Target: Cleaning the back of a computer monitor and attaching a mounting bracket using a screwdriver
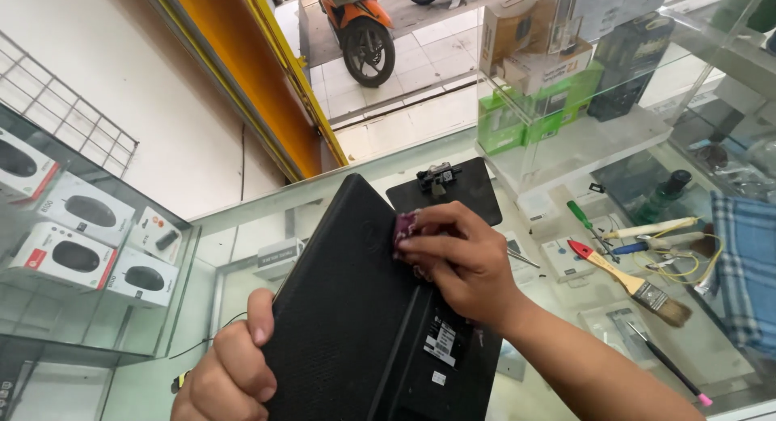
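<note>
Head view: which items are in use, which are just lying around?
In use:
black laptop, gripped by left hand
purple cloth, pressed on by right hand

Lying about:
paintbrush
green screwdriver
checked cloth
boxed mice

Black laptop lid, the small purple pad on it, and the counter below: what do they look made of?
Black laptop lid: apparently matte plastic, with dull, even sheen and no glare. Small purple pad under the right hand: probably soft cloth, since it crumples under the fingertips. Counter: clear glass; boxed goods show through it.
</note>
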